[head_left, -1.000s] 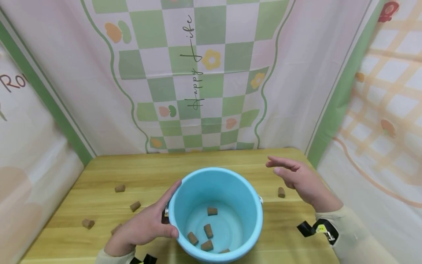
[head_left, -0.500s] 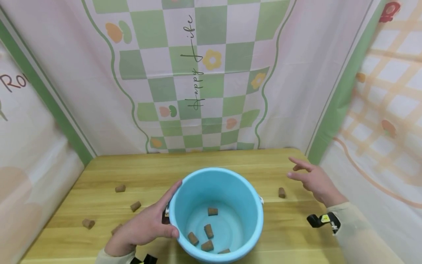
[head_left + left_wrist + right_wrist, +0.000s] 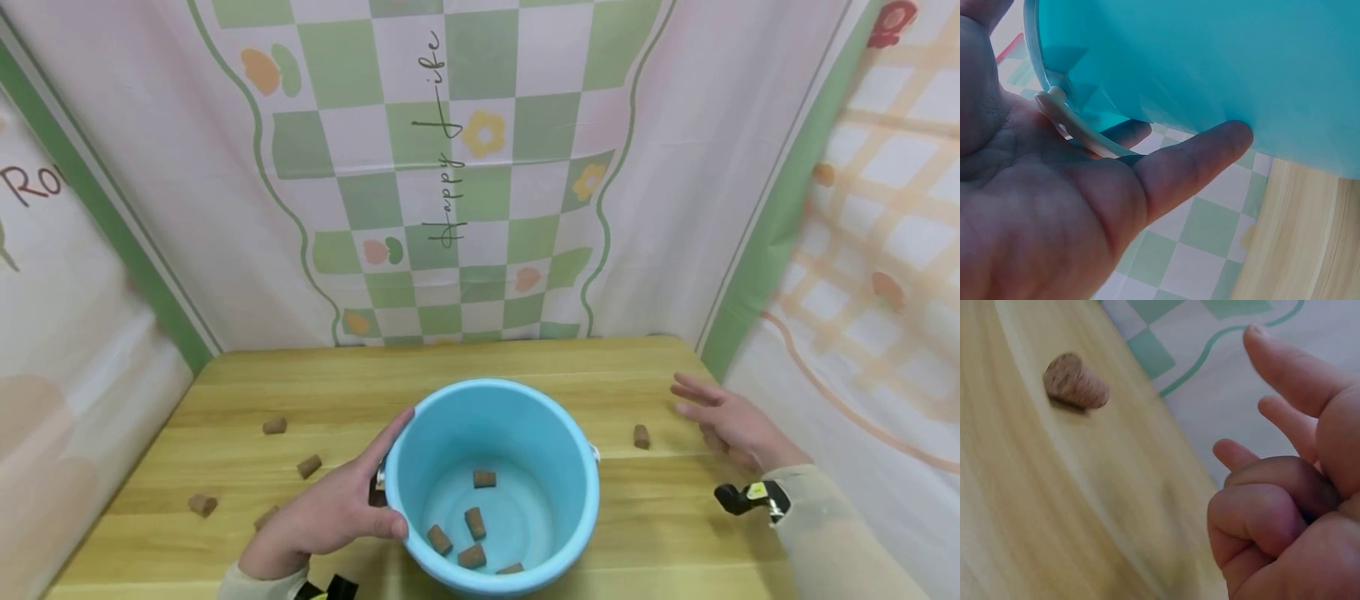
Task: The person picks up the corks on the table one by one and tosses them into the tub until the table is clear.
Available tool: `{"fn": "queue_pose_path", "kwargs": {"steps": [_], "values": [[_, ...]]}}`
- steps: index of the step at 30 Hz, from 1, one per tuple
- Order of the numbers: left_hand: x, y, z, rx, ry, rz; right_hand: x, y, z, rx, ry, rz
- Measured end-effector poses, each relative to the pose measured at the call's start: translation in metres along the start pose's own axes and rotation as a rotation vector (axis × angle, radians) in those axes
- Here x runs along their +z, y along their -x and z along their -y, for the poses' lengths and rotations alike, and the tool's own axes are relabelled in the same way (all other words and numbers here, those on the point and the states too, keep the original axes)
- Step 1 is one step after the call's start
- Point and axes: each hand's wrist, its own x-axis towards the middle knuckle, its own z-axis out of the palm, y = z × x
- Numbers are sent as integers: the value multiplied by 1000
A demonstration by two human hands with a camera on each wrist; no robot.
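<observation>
A light-blue bucket (image 3: 577,525) stands upright at the front middle of the table, with several brown corks (image 3: 474,523) on its floor. Against its left side, my left hand (image 3: 330,508) holds it, thumb at the near rim and fingers reaching along the outside. In the left wrist view, the pale bucket handle (image 3: 1085,134) runs across this hand. Right of the bucket one cork (image 3: 641,437) lies on the table. My right hand (image 3: 742,429) is over the table's right edge, beside that cork and apart from it. It holds nothing; some fingers are stretched, others bent.
Several more corks lie loose on the wooden table (image 3: 480,360) to the left, among them one cork (image 3: 202,505) farthest left and another cork (image 3: 266,517) partly behind my left wrist. Printed curtains (image 3: 675,208) hang close behind the table and on both sides.
My right hand has moved right, past the lone cork to the table's right edge, and sunk a little. My left hand, the bucket and the corks have stayed in place.
</observation>
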Motion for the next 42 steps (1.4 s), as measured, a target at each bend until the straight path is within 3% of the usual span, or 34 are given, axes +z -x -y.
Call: {"fn": "queue_pose_path", "kwargs": {"steps": [9,12,30,42], "values": [[0,0,1,7,8,3,-1,-1,-23,149,-350,39],[-1,0,1,6,7,3,2,-1,-27,159,-394,47],[0,1,0,-8,12,2,31,-11,-30,92,-137,100],[0,1,-2,-11,12,4,42,-8,-22,120,-26,89]]}}
